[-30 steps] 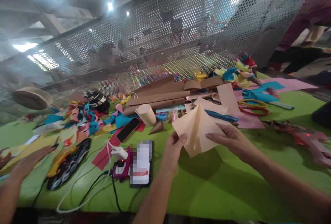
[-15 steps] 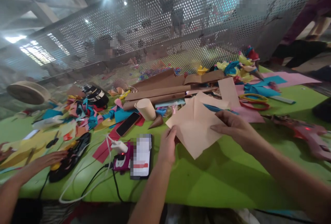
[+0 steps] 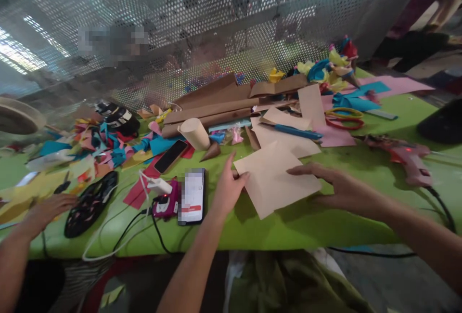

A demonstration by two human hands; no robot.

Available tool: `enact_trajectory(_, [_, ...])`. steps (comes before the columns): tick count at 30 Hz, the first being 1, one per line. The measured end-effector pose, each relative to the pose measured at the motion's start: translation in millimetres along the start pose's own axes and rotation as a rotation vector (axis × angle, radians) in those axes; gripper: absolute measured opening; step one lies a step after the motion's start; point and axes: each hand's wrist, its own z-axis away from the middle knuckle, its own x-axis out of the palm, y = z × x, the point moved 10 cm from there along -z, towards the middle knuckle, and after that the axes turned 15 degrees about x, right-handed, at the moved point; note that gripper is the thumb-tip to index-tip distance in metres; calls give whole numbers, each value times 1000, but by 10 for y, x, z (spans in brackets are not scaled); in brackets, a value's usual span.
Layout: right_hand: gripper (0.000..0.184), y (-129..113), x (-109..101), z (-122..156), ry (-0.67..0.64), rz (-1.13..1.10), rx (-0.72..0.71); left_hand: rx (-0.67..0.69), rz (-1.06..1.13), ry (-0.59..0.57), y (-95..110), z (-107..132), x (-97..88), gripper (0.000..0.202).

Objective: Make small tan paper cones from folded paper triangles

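A folded sheet of peach paper [image 3: 274,180] lies on the green table [image 3: 361,159] in front of me. My left hand [image 3: 226,187] rests at its left edge, thumb on the paper, fingers stretched out flat. My right hand [image 3: 337,188] lies over the sheet's right corner with fingers extended and pressing down. Neither hand grips the sheet.
A phone [image 3: 192,201] and a magenta charger [image 3: 164,204] with cables lie left of my left hand. A pink glue gun [image 3: 404,154] sits at the right. Brown paper rolls [image 3: 216,108], a paper cone [image 3: 195,134], a blue pen [image 3: 298,132] and coloured scraps lie behind. Another person's hand [image 3: 46,209] is at the far left.
The peach sheet was held up and folded in both hands; now it lies flat on the table with both hands pressing on it. The view has tilted downward.
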Motion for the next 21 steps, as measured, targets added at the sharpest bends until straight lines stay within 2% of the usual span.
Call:
enact_trajectory(3, [57,54,36,33,75,98,-2,107,-304,-11,119,42,-39,77])
enact_trajectory(5, [55,94,62,44,110,135,11,245,-531,-29,322,102,-5,78])
enact_trajectory(6, [53,114,76,49,116,145,17,320,-612,-74,427,147,61,74])
enact_trajectory(7, [51,136,86,53,120,150,22,382,-648,-164,502,203,168,69])
enact_trajectory(10, [51,198,100,73,112,151,22,471,-593,-552,578,463,531,53])
enact_trajectory(12, [53,221,97,102,106,155,7,457,-543,-719,564,629,630,45])
enact_trajectory(13, [51,224,96,121,103,161,-4,448,-524,-765,554,691,643,46])
enact_trajectory(17, [32,166,53,212,153,203,-69,440,-483,-822,501,848,628,78])
enact_trajectory(19, [25,126,75,231,139,212,-108,441,-496,-799,457,878,618,79])
enact_trajectory(21, [19,100,155,221,57,198,-144,441,-515,-733,417,869,601,64])
